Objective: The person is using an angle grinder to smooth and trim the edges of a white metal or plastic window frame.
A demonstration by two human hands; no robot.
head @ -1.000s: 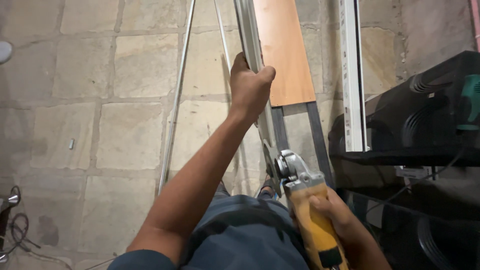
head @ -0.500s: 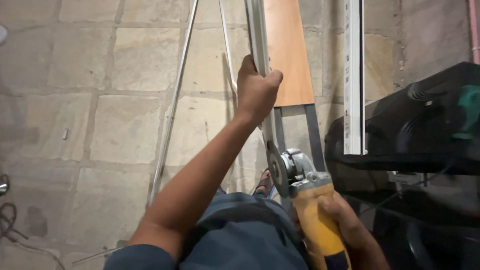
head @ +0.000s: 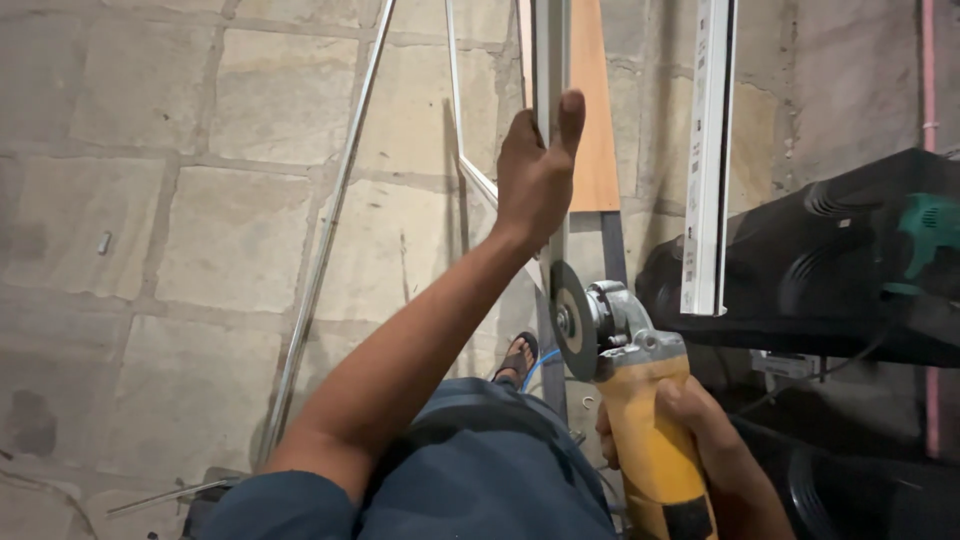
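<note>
My left hand [head: 532,172] reaches forward and grips a long grey metal profile [head: 551,60] that runs away from me over the stone floor. My right hand [head: 712,452] holds a yellow angle grinder [head: 640,420] by its body. The grinder's dark disc [head: 573,320] stands on edge just below my left wrist, right beside the profile; whether it touches the metal I cannot tell. My knee in blue trousers [head: 480,460] sits under the left arm, and a sandalled foot [head: 518,358] shows beneath the profile.
An orange-brown board [head: 592,130] lies behind the profile. A white channel strip [head: 708,150] rests on a black bulky object [head: 830,260] at the right, with a green power tool [head: 925,240] on it. Thin metal rods [head: 330,240] lie on the stone paving [head: 200,220].
My left hand has slid further along the profile, away from me. The grinder has lifted and moved closer to the profile, its disc now just under my wrist.
</note>
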